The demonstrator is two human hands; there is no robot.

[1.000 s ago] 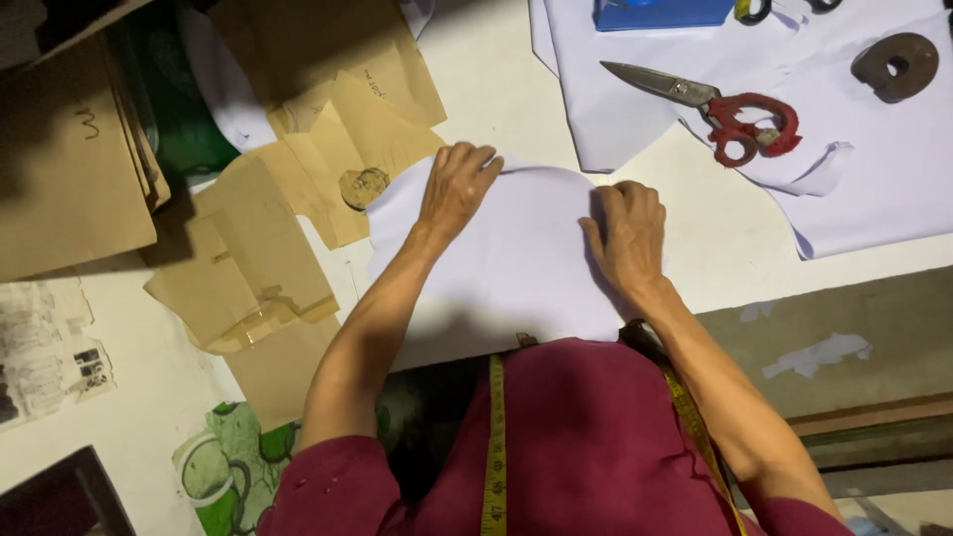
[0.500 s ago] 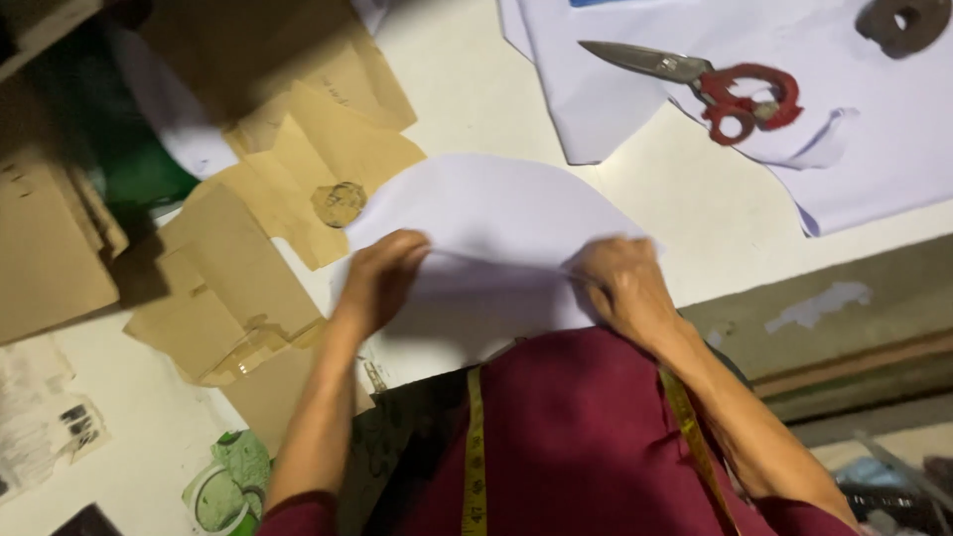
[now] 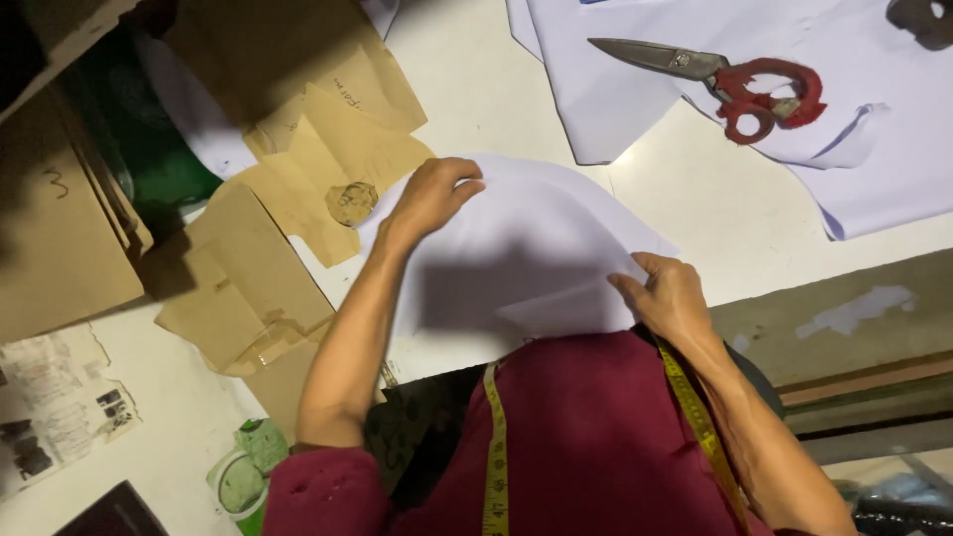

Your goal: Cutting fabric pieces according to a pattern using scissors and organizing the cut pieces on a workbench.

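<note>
A rounded piece of white fabric (image 3: 541, 233) lies on the white table in front of me. My left hand (image 3: 432, 196) grips its far left edge with curled fingers. At the near right edge, close to my dark red shirt, my right hand (image 3: 667, 293) pinches the cloth, which is folded over there. A yellow measuring tape (image 3: 493, 437) hangs around my neck.
Red-handled scissors (image 3: 730, 79) lie on a larger sheet of white fabric (image 3: 874, 149) at the far right. Brown paper pattern pieces (image 3: 298, 189) and cardboard (image 3: 60, 228) are spread on the left. The table edge (image 3: 844, 308) runs along the right.
My left hand has moved from the near edge of the white fabric out to its far left edge. My right hand has stayed at the near right edge, now pinching a fold.
</note>
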